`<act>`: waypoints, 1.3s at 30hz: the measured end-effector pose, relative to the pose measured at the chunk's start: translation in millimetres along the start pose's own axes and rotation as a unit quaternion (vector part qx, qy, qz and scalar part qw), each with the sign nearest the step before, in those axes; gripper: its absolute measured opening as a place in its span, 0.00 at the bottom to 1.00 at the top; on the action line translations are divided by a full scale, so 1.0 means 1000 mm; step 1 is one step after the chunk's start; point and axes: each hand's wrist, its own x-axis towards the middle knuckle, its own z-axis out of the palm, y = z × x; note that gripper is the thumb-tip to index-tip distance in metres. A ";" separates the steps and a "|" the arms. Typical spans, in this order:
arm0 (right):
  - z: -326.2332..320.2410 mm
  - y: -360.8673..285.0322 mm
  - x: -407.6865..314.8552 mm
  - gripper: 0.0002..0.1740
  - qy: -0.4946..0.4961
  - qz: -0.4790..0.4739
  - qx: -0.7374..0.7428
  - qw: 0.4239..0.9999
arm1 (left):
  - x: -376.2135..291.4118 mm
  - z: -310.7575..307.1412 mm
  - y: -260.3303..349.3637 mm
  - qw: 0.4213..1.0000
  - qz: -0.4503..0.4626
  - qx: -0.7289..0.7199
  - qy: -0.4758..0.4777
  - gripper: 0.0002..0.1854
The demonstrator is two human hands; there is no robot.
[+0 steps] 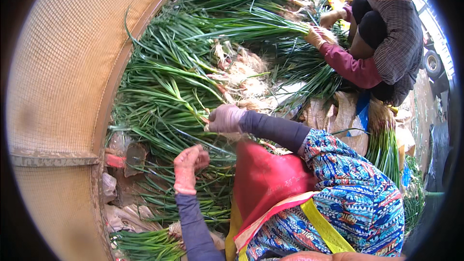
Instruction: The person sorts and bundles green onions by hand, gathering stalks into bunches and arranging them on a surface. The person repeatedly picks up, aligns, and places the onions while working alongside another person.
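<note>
My right hand (226,119), in a pale glove, is closed around the base of a spring onion (197,114) whose green leaves point up and left. Below it and to the left, my left hand (189,168) is raised in an orange-pink glove, fingers curled and partly blurred; whether anything is between them cannot be told. A wide heap of spring onions (159,105) spreads before me, leaves to the left. Their pale, stringy roots (250,76) gather on the right side. My red apron (268,177) hangs below my right forearm.
A mesh panel with a metal frame (101,116) borders the heap at left. A co-worker (391,40) crouches at upper right, holding spring onions by the root end. One bundle (384,145) rests at right, another (148,244) at lower left. Crumpled sacking (337,112) lies beyond my right arm.
</note>
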 end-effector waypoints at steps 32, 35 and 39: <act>0.094 0.007 0.047 0.16 0.022 -0.087 -0.215 0.973 | -0.025 0.028 -0.060 0.983 0.095 -0.102 0.120 0.15; 0.115 0.034 0.039 0.16 -0.135 -0.246 -0.128 0.951 | -0.031 0.011 -0.057 0.948 0.183 -0.238 0.108 0.18; 0.137 0.048 0.021 0.18 -0.358 -0.143 0.109 0.916 | -0.034 -0.001 -0.079 0.868 0.157 -0.463 -0.081 0.24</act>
